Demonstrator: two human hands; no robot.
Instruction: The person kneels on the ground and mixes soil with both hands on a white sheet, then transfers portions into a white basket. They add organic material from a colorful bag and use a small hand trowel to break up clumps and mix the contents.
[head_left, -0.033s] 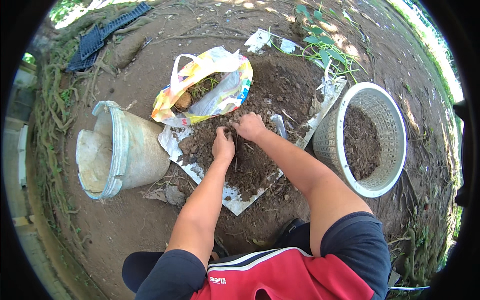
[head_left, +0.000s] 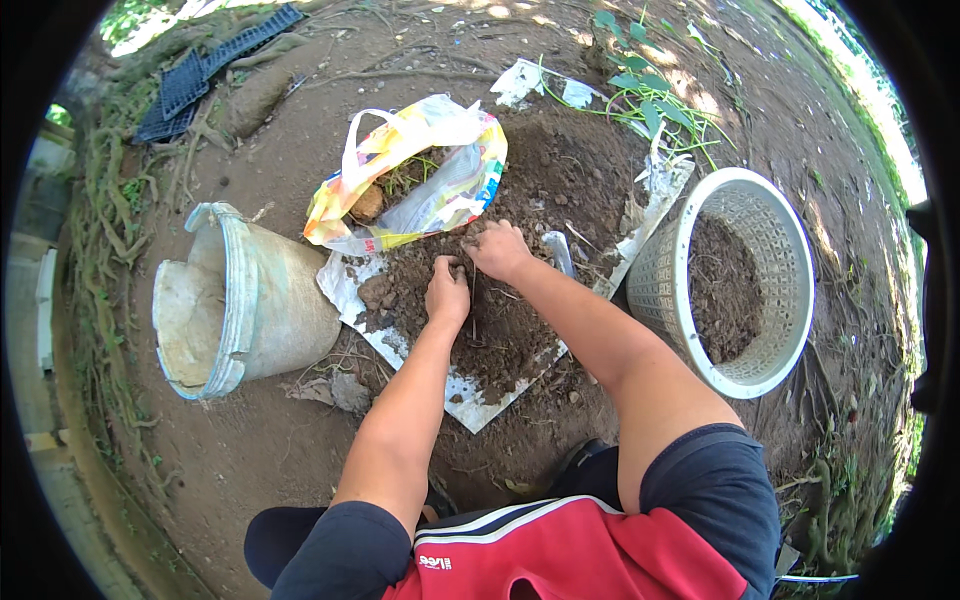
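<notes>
Dark, crumbly soil [head_left: 505,325] is heaped on a torn white sheet [head_left: 478,408] spread over the ground. Over the middle of the heap, my left hand [head_left: 447,292] has its fingers curled around a dark clump of soil. Close against it, my right hand [head_left: 498,250] bends its fingers into the same dirt, and its fingertips are partly hidden. A thin root or stem [head_left: 474,305] stands out of the soil just beside the hands. Right beyond them lies a colourful plastic bag [head_left: 480,190], its mouth open, with plant bits and a brown lump [head_left: 368,204] inside.
A worn whitish bucket [head_left: 285,310] lies tipped at the left. On the right, a pale perforated basket [head_left: 790,330] leans with soil in it. A clear plastic piece [head_left: 558,252] sticks out of the heap. Cut green vines [head_left: 650,95] lie farther back, black trays [head_left: 182,85] far left.
</notes>
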